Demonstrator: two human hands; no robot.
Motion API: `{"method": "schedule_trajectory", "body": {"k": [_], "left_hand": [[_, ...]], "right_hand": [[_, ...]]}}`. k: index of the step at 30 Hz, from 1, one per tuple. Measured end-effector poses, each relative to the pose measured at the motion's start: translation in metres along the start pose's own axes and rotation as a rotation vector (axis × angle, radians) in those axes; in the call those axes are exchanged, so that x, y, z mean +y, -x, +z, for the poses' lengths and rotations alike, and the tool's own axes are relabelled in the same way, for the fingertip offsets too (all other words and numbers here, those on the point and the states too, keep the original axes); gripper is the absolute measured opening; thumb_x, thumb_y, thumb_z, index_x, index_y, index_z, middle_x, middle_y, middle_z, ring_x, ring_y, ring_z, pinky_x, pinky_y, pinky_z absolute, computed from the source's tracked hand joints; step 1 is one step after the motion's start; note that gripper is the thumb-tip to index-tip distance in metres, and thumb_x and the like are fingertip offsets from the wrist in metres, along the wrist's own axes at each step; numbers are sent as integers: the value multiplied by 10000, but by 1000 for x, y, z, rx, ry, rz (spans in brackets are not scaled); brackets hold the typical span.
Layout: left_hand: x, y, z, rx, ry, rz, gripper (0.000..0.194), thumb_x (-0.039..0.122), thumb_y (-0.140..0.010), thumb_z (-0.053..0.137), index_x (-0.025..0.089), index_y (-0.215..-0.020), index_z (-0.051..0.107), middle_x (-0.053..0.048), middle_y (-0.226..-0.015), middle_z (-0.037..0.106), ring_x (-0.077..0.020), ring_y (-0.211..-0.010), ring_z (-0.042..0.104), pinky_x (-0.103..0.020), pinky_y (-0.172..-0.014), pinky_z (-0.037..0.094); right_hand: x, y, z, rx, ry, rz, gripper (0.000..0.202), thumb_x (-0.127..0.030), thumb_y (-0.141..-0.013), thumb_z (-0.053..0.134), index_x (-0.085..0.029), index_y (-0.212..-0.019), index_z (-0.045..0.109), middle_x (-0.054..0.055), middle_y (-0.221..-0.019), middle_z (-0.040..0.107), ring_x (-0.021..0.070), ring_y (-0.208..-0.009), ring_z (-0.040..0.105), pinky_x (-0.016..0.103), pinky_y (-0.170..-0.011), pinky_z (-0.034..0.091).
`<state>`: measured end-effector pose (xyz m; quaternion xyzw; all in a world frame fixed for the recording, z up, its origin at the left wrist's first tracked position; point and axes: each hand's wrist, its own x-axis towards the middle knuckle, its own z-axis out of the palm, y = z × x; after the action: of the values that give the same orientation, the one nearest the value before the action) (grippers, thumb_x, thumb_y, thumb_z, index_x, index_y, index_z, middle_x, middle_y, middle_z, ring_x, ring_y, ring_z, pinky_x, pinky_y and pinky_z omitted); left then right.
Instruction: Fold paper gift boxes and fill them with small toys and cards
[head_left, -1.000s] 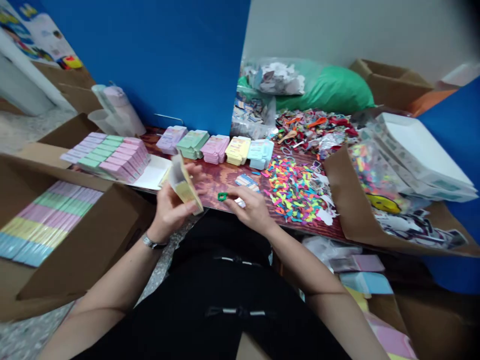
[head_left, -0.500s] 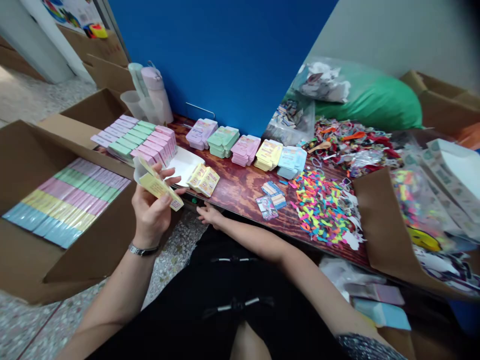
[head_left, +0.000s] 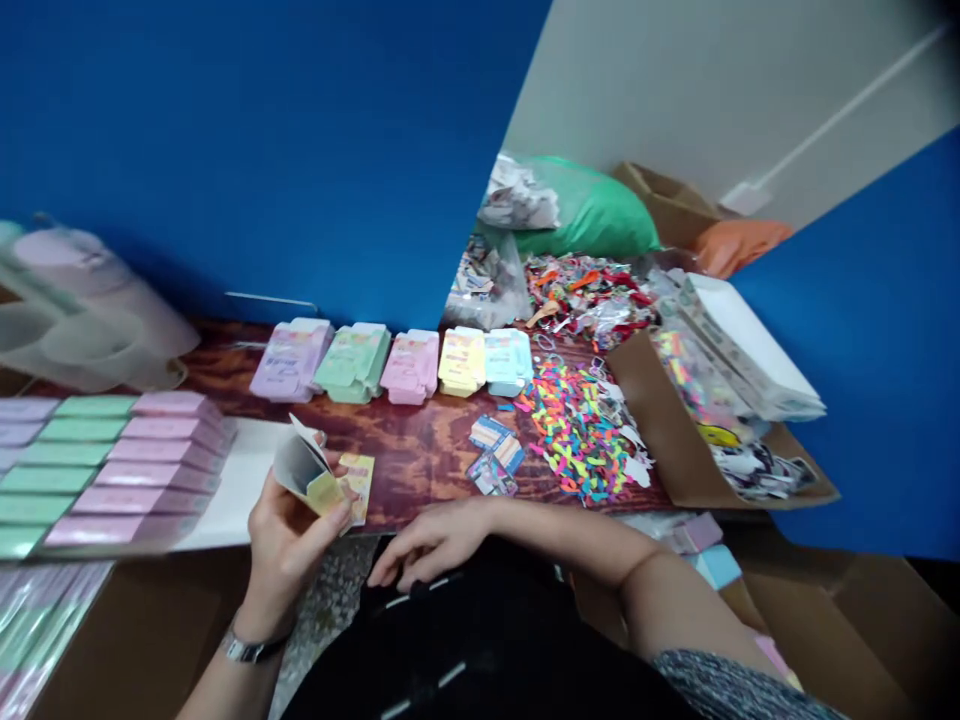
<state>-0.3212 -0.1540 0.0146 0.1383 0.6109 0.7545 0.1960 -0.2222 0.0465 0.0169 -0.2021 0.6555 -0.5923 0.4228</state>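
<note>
My left hand [head_left: 289, 530] is closed around a small yellow carton [head_left: 324, 494], held tilted with its flaps up and its pale inside showing. Just behind it, another yellow carton [head_left: 361, 487] rests on the table, partly hidden by my fingers. My right hand [head_left: 424, 545] hangs at the table's front edge by my lap, its fingers loosely extended and holding nothing. Beyond the hands stand stacks of flat cartons in purple [head_left: 291, 360], green [head_left: 352, 362], pink [head_left: 410, 366], yellow [head_left: 462, 360] and blue [head_left: 508, 360]. A few small printed packets [head_left: 495, 455] lie right of centre.
Rows of filled-out pink boxes [head_left: 150, 475] and green boxes [head_left: 64, 465] stand at left, near a blurred bottle [head_left: 105, 290]. A pile of colourful small pieces [head_left: 577, 425] spreads at right, against a cardboard box [head_left: 652, 425]. A blue panel [head_left: 262, 150] rises behind the table.
The view has swung right. My left hand has turned the yellow carton so its inside shows, and my right hand has drawn back from beneath the table edge with its fingers lowered.
</note>
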Motion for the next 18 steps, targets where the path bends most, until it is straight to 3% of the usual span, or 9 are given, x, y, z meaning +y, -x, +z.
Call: {"method": "schedule_trajectory", "body": {"k": [2, 4, 5, 8, 9, 11, 13, 16, 18], "left_hand": [[3, -13, 10, -19, -76, -14, 705, 349, -649, 826, 166, -1270, 544, -98, -1114, 623, -223, -923, 641, -293, -738, 581], [7, -22, 23, -20, -135, -26, 668, 384, -629, 831, 152, -1198, 569, -88, -1050, 636, -215, -877, 641, -282, -717, 570], [9, -24, 30, -22, -157, -39, 658, 393, -628, 829, 150, -1182, 569, -84, -1029, 638, -206, -855, 638, -276, -711, 564], [14, -28, 54, -37, -209, -100, 664, 418, -631, 822, 155, -1178, 553, -69, -986, 643, -186, -802, 628, -261, -683, 546], [14, -28, 63, -42, -225, -125, 667, 430, -634, 818, 158, -1179, 547, -62, -967, 647, -183, -792, 626, -257, -670, 540], [13, -27, 81, -38, -260, -167, 662, 448, -640, 807, 170, -1180, 545, -49, -950, 656, -178, -795, 625, -248, -673, 532], [9, -25, 99, -24, -301, -184, 638, 452, -649, 793, 185, -1176, 553, -38, -958, 664, -169, -812, 626, -238, -708, 529], [-3, -22, 123, -48, -351, -188, 619, 453, -653, 789, 194, -1164, 556, -24, -920, 671, -164, -782, 637, -234, -702, 539], [-13, -20, 136, -94, -372, -192, 628, 450, -648, 799, 188, -1161, 546, -22, -876, 673, -175, -751, 650, -246, -669, 553]], "right_hand": [[-13, 48, -25, 173, -33, -53, 416, -304, -959, 546, -85, -1312, 559, 118, -1266, 587, 110, -1090, 609, 140, -908, 468], [-11, 99, -51, 492, -71, -24, 433, -410, -928, 589, -88, -1218, 602, 115, -1164, 631, 121, -1027, 630, 183, -882, 498], [-5, 124, -65, 714, -91, 22, 447, -456, -921, 583, -84, -1166, 611, 116, -1105, 647, 125, -956, 645, 202, -835, 517], [25, 192, -111, 1415, 42, 440, 364, -418, -894, 589, -91, -1047, 635, 86, -975, 665, 103, -779, 621, 187, -709, 503], [36, 211, -128, 1538, 79, 522, 337, -377, -909, 554, -84, -1058, 626, 92, -999, 658, 100, -784, 611, 181, -706, 491], [58, 244, -163, 1697, 130, 654, 331, -321, -937, 468, -75, -1115, 598, 102, -1036, 646, 99, -796, 595, 179, -715, 470], [78, 269, -198, 1778, 160, 791, 314, -300, -919, 484, -74, -1099, 607, 103, -1007, 648, 113, -791, 587, 195, -735, 455], [107, 289, -240, 1790, 201, 957, 289, -324, -854, 612, -89, -1019, 644, 97, -924, 653, 139, -798, 586, 215, -769, 435], [122, 292, -257, 1740, 239, 997, 276, -342, -824, 665, -98, -953, 661, 91, -872, 651, 142, -801, 587, 208, -773, 422]]}}
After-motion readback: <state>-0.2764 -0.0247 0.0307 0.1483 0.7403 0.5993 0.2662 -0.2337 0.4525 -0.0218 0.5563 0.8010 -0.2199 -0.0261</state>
